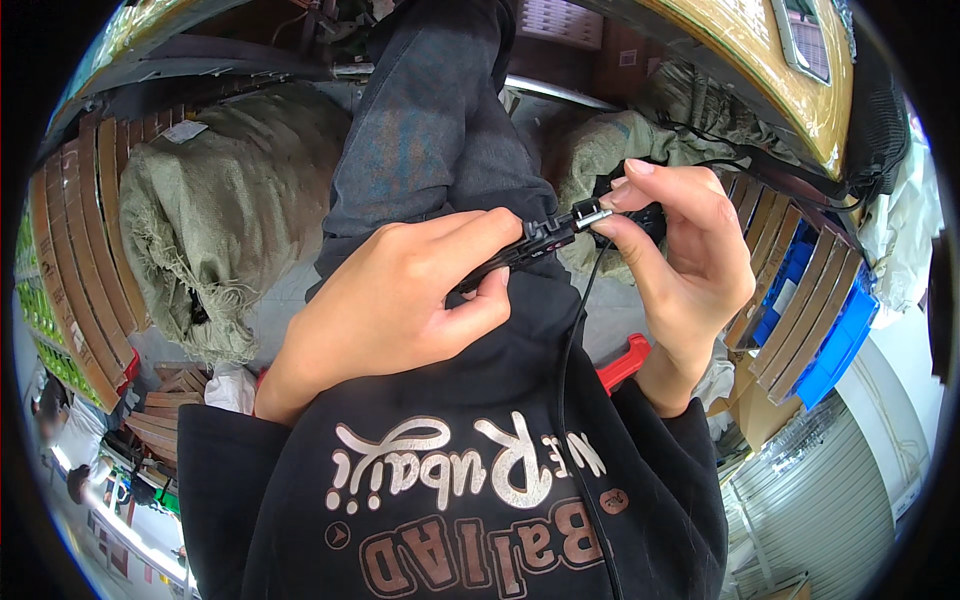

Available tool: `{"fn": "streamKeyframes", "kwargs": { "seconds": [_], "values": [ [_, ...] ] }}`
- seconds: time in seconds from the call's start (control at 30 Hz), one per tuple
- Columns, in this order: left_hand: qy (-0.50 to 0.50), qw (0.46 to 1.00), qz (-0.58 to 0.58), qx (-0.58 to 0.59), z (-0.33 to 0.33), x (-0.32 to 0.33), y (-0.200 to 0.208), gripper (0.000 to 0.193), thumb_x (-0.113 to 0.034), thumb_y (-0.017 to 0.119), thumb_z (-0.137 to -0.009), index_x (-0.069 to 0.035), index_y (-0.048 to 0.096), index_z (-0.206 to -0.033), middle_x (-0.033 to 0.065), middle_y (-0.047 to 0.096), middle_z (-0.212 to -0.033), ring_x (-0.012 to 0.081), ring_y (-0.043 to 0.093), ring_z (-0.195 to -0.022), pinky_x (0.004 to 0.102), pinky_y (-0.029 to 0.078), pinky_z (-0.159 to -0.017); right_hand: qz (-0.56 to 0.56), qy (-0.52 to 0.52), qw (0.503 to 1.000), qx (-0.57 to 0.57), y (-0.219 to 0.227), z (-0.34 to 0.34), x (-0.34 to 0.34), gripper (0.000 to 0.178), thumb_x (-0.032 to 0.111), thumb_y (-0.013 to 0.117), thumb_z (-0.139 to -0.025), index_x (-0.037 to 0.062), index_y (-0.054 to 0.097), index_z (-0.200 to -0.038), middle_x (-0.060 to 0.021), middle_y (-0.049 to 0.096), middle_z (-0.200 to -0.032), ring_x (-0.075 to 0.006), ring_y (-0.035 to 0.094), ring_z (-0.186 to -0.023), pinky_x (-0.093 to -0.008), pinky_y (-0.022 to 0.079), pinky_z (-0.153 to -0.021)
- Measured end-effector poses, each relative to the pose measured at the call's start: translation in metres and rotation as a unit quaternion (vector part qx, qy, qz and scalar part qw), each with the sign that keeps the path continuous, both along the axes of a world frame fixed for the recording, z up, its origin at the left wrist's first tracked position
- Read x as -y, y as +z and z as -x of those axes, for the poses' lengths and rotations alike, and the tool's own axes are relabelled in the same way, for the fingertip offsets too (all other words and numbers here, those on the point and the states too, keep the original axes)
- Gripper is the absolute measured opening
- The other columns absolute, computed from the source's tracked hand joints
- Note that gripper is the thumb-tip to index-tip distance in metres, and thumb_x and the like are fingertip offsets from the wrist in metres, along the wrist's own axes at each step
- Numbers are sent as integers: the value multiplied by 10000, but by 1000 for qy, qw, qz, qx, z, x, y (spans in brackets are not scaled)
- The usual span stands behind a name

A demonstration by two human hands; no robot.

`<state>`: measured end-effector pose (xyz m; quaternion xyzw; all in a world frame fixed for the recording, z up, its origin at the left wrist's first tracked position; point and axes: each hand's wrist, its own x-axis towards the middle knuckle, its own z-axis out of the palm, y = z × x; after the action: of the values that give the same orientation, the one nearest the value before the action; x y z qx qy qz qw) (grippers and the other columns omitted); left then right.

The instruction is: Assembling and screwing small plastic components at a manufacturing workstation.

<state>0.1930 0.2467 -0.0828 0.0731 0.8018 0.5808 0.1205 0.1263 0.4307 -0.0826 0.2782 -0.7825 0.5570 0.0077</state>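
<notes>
Above my lap, my left hand (395, 300) grips a black plastic part (540, 238) with a slotted, stepped outline, its fingers wrapped over one end. From the part's right end sticks a short silver metal piece (592, 218). My right hand (695, 245) pinches this end between thumb and forefinger, its other fingers curled. What exactly lies between those fingertips is partly hidden. Right behind the right fingertips sits a dark rounded object (652, 222) that I cannot make out. A thin black cord (563, 385) passes close to the part and hangs down over my black sweatshirt.
Rough woven sacks (215, 215) stand left of my legs, another sack (610, 150) to the right. Stacked brown boards (85, 230) flank both sides. A yellowish table edge (740, 50) carries a phone-like device (803, 40). A red handle-like thing (625, 362) and a blue bin (838, 345) are at right.
</notes>
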Motion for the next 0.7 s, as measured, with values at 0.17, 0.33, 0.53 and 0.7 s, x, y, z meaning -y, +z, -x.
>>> {"fn": "streamKeyframes", "kwargs": {
  "seconds": [0.17,0.33,0.53,0.7],
  "values": [
    [-17,1000,20,-9,0,3,-3,187,22,554,-666,18,505,-847,124,497,-653,257,495,-512,289,388,-470,-28,-20,996,79,4,-3,4,394,-124,625,-552,-7,583,-926,-68,564,-692,-165,550,-641,-246,435,-609],
    [-23,997,67,-17,1,1,4,207,20,560,-664,15,510,-865,113,513,-670,252,498,-472,306,388,-434,-15,-29,989,147,9,-3,6,418,-137,614,-563,-12,570,-960,-53,549,-721,-125,541,-671,-222,429,-647],
    [-47,991,112,-52,0,-2,3,218,11,571,-660,17,514,-871,124,543,-716,279,537,-514,329,414,-444,7,-30,974,226,11,-3,4,424,-138,610,-582,-18,555,-985,-40,535,-762,-98,531,-702,-206,424,-679],
    [-53,990,123,-52,0,-1,1,223,8,571,-659,20,517,-874,135,558,-747,296,542,-533,327,427,-461,-30,-29,978,205,5,-4,4,388,-114,612,-601,0,561,-969,-54,551,-767,-114,545,-702,-220,432,-670]
  ]
}}
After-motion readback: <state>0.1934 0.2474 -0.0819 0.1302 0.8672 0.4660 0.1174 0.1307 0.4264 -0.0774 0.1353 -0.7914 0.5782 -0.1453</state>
